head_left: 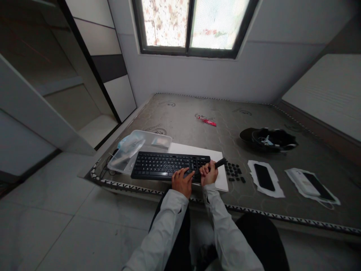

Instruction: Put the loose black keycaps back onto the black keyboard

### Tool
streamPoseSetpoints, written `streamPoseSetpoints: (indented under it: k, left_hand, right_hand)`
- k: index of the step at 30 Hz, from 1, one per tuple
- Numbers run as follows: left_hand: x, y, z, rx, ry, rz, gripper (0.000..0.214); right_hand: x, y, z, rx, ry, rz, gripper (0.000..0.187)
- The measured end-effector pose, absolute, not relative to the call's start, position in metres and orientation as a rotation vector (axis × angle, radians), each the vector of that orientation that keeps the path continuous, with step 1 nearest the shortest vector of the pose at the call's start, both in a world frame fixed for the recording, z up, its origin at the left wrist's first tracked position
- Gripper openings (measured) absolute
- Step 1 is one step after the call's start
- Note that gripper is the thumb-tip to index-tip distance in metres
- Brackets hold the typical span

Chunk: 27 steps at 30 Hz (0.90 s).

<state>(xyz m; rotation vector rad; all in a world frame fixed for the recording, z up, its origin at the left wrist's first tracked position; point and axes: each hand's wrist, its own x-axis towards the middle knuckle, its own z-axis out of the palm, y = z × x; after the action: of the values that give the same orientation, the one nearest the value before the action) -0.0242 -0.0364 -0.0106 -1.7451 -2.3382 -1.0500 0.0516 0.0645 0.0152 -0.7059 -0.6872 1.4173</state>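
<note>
A black keyboard [158, 164] lies partly on a white board [222, 180] at the near edge of the mattress. My left hand [182, 182] rests on the keyboard's lower edge, right of its middle, with its fingers spread over the keys. Over the number-pad end, my right hand [209, 173] is closed round a slim black brush [220, 162], whose wider end points up to the right. What its other end touches is hidden by my fingers. Several loose black keycaps [234, 171] lie on the mattress just right of the board.
A clear plastic tray [166, 141] with a plastic bag stands left of the keyboard, near a dark cable [108, 169]. Two phones [264, 177] [318, 186] lie on white cloths at right. Behind are a black cap [249, 136] and a red packet [208, 121] on the mattress [180, 109].
</note>
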Motion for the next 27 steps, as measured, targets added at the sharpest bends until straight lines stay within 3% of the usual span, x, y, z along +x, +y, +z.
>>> streamPoseSetpoints:
  k: [4,10,13,21,27]
  left_hand:
    - [-0.024,-0.038,-0.009,-1.764,-2.32,-1.048,0.029]
    - [-0.024,-0.036,-0.015,-1.734,-2.316,-1.05,0.03]
    - [-0.024,-0.035,-0.016,-1.725,-2.302,-1.05,0.027]
    - [-0.028,-0.03,-0.017,-1.734,-2.23,-0.982,0.029]
    - [-0.03,-0.027,-0.02,-1.74,-2.212,-0.934,0.028]
  right_hand:
    - [0.07,0.07,0.015,-0.856,-0.936,1.321,0.037]
    - [0.109,0.071,0.014,-0.968,-2.141,0.845,0.03]
    - [0.119,0.071,0.01,-0.986,-2.412,0.65,0.021]
    - [0.129,0.083,0.012,-1.054,-2.306,0.708,0.022]
    - [0.191,0.127,0.008,-1.285,-2.013,0.599,0.025]
